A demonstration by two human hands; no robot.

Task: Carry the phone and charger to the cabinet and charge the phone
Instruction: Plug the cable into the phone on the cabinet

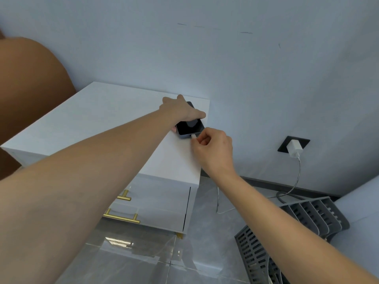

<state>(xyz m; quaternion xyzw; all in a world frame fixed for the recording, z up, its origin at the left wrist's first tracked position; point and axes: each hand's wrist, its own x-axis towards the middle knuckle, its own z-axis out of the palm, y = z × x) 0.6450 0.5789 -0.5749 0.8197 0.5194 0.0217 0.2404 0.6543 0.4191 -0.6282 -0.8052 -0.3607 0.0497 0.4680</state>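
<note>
From the head view, a white cabinet (98, 119) with gold drawer handles (123, 217) stands against a pale wall. The phone (189, 127) lies flat on the cabinet's top near its right edge, dark screen up. The left hand (180, 109) reaches across the top and rests over the far half of the phone, fingers curled down around its sides — pinning it in place.

The right hand (213, 148) comes in from the right, thumb and forefinger pinched closed on the white cable plug (193, 136), which sits right at the near end of the phone. Whether the plug is fully seated in the port cannot be told.

On the wall to the right, a white charger (294, 149) is plugged into a dark socket plate (284, 143). Its cable (295, 181) drops down the wall and curves along the floor toward the cabinet; part of its run is hidden behind the right arm.

Below, on the glossy grey tiled floor (143, 259), a grey slotted rack (307, 214) lies near the wall — just right of the right forearm.
</note>
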